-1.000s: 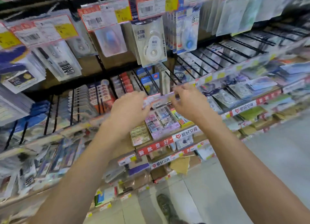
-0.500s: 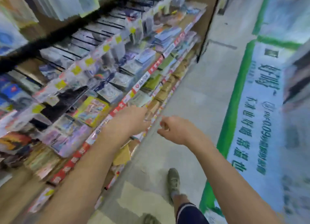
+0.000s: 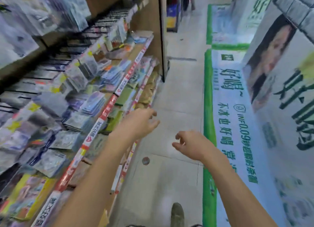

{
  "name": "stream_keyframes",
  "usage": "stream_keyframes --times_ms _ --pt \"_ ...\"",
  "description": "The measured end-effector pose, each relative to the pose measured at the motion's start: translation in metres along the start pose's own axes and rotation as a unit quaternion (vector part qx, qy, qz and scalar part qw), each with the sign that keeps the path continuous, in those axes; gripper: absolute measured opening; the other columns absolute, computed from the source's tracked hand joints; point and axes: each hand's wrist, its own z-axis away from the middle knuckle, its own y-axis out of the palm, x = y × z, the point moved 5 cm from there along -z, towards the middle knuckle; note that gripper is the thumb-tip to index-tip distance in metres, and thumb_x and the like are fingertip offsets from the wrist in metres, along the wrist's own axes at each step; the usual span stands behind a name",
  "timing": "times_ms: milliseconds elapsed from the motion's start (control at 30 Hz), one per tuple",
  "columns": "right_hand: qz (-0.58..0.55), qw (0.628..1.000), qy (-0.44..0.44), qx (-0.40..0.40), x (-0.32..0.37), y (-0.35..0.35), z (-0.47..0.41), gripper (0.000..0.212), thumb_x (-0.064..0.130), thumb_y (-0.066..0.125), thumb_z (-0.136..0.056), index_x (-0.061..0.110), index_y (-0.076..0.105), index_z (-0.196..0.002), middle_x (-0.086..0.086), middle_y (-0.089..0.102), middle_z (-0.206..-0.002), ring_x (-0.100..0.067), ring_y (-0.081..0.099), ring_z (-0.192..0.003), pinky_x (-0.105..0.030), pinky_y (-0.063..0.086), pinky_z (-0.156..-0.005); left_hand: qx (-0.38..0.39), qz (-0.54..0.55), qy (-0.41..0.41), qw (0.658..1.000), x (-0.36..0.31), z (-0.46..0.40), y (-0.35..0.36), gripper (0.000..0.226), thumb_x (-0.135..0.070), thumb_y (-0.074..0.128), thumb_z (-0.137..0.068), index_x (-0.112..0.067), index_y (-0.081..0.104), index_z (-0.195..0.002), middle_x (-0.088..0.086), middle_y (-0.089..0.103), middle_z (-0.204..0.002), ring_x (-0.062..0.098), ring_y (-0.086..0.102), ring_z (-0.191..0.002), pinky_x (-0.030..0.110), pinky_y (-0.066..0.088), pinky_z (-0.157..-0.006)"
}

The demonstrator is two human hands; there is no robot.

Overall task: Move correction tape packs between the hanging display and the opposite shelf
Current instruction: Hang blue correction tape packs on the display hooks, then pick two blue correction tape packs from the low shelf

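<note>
Both arms stretched out over the aisle floor (image 3: 178,94). Left hand (image 3: 141,123) beside the shelf (image 3: 108,106) edge, grip loose, fingers relaxed, holding nothing. Right hand (image 3: 190,145) near it above the floor, grip loosely curled, also holding nothing. Packs (image 3: 91,104) lying and hanging along the shelf on the left, too blurred to pick out correction tape. Green-bordered poster (image 3: 237,124) on the right. Shoe (image 3: 177,215) at the bottom.

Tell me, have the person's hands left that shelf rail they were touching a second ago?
Yes. Both the left hand and the right hand have come off the shelf and now hang over the aisle floor, holding nothing.
</note>
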Motion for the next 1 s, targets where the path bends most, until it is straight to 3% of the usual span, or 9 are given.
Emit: stream_keyframes --times_ms 133,233,433,567,767,900,1000 --pt "0.007 1.0 0.003 0.008 -0.026 -0.035 -0.036 0.044 0.048 0.053 -0.098 0.019 0.058 -0.131 -0.005 0.067 -0.121 -0.028 0.059 -0.114 -0.038 0.049 -0.094 0.049 0.007 -0.019 0.999 0.006 -0.041 0.017 0.035 -0.043 0.053 -0.099 -0.019 0.057 -0.124 0.003 0.065 -0.122 0.029 0.061 -0.112 0.032 0.044 -0.082" --pt "-0.005 1.0 -0.015 0.021 -0.028 -0.056 -0.074 0.042 0.045 0.053 -0.099 0.017 0.059 -0.131 -0.003 0.07 -0.113 -0.023 0.059 -0.111 -0.035 0.049 -0.091 0.106 0.011 -0.072 0.992 0.03 -0.063 0.031 0.044 -0.048 0.052 -0.098 -0.023 0.053 -0.135 0.003 0.062 -0.131 0.026 0.06 -0.115 0.04 0.05 -0.096" --pt "-0.013 0.997 -0.061 0.039 -0.013 -0.09 -0.172 0.041 0.043 0.054 -0.099 0.017 0.059 -0.131 0.002 0.069 -0.11 -0.02 0.062 -0.105 -0.035 0.05 -0.089 0.191 0.001 -0.153 0.97 0.087 -0.104 0.049 0.044 -0.046 0.049 -0.101 -0.02 0.055 -0.136 0.001 0.063 -0.127 0.02 0.061 -0.11 0.036 0.053 -0.093" --pt "0.0 0.995 -0.087 0.048 -0.002 -0.118 -0.255 0.041 0.044 0.054 -0.099 0.019 0.059 -0.132 0.003 0.068 -0.112 -0.02 0.061 -0.107 -0.035 0.049 -0.091 0.189 0.024 -0.2 0.961 0.118 -0.147 0.035 0.038 -0.039 0.046 -0.104 -0.018 0.055 -0.134 0.004 0.062 -0.13 0.022 0.059 -0.115 0.035 0.05 -0.094" --pt "0.023 0.988 -0.119 0.098 0.024 -0.174 -0.37 0.041 0.043 0.053 -0.101 0.018 0.058 -0.133 0.003 0.067 -0.108 -0.02 0.059 -0.11 -0.034 0.049 -0.093 0.138 0.097 -0.287 0.943 0.164 -0.227 -0.001 0.028 -0.044 0.048 -0.102 -0.022 0.058 -0.116 0.003 0.065 -0.112 0.02 0.06 -0.096 0.033 0.049 -0.079" --pt "-0.006 0.986 -0.144 0.079 0.024 -0.205 -0.434 0.039 0.044 0.053 -0.1 0.018 0.064 -0.128 0.005 0.066 -0.116 -0.016 0.059 -0.113 -0.032 0.047 -0.096 0.113 0.103 -0.292 0.944 0.168 -0.301 -0.025 0.04 -0.041 0.042 -0.104 -0.017 0.054 -0.134 0.009 0.064 -0.128 0.028 0.062 -0.112 0.037 0.052 -0.091" --pt "-0.025 0.986 -0.145 0.076 0.013 -0.224 -0.466 0.036 0.044 0.053 -0.099 0.02 0.066 -0.122 0.005 0.066 -0.117 -0.014 0.06 -0.11 -0.03 0.046 -0.094 0.155 0.097 -0.253 0.95 0.157 -0.354 -0.031 0.041 -0.038 0.047 -0.102 -0.016 0.053 -0.136 0.01 0.062 -0.128 0.029 0.06 -0.114 0.04 0.051 -0.094"
